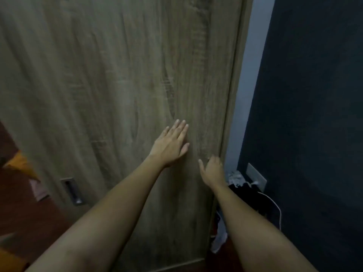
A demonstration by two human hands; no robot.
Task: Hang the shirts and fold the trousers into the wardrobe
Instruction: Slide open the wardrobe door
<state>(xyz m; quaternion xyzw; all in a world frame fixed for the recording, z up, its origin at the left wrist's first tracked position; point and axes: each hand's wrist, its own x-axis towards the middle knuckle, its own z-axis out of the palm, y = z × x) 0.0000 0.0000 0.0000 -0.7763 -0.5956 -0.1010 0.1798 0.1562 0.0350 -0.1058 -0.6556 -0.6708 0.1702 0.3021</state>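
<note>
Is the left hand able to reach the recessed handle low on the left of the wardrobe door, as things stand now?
Probably yes. The left hand lies flat on the wardrobe door, and the recessed handle is lower to its left on the same panel, with only bare wood between.

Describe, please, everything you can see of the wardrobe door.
The wardrobe door is a tall flat panel with a grey-brown wood-grain finish, filling most of the view. A recessed metal handle sits low near its left edge. The left hand presses flat on it; the right hand grips its right edge.
</note>
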